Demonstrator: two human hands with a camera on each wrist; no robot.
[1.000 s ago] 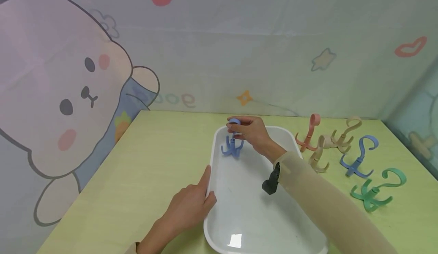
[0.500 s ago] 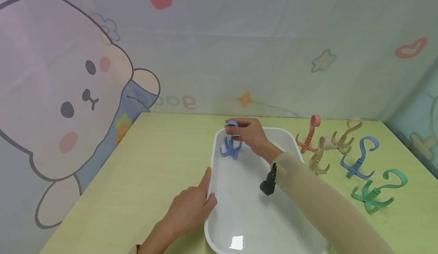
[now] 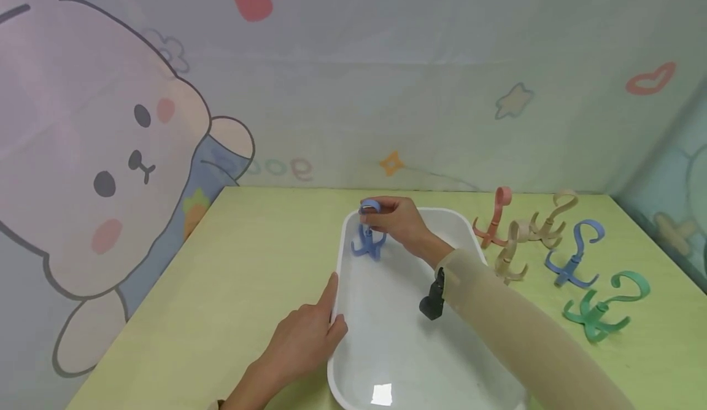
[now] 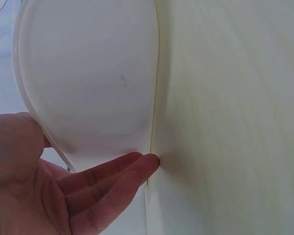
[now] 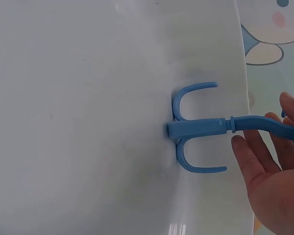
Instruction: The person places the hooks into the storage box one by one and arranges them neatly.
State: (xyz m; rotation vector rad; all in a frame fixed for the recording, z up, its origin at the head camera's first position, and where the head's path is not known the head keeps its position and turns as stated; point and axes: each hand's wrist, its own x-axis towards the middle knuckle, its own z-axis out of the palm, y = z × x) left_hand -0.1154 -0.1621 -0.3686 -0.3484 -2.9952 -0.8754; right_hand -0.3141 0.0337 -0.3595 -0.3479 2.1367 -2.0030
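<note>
A blue plastic hook [image 3: 368, 248] with a curved top and several upturned prongs stands upright in the far left corner of the white tray [image 3: 397, 336]. My right hand [image 3: 400, 220] holds its curved top between thumb and fingers. In the right wrist view, the stem of the blue hook [image 5: 198, 128] passes between the fingers, and its base is against the tray floor. My left hand [image 3: 306, 330] grips the tray's left side, thumb over the rim. From the left wrist view, that hand's fingers [image 4: 108, 191] lie along the outer wall of the tray [image 4: 93, 73].
Right of the tray, several similar hooks stand on the light green table [image 3: 248, 263]: a red hook [image 3: 497, 216], beige hooks [image 3: 552, 220] [image 3: 510, 256], another blue hook [image 3: 574, 259] and a green hook [image 3: 599, 315]. A printed cloth [image 3: 353, 91] hangs behind the table.
My right hand and the blue hook have shifted slightly left and toward me in the tray corner. The left hand keeps its place on the tray rim.
</note>
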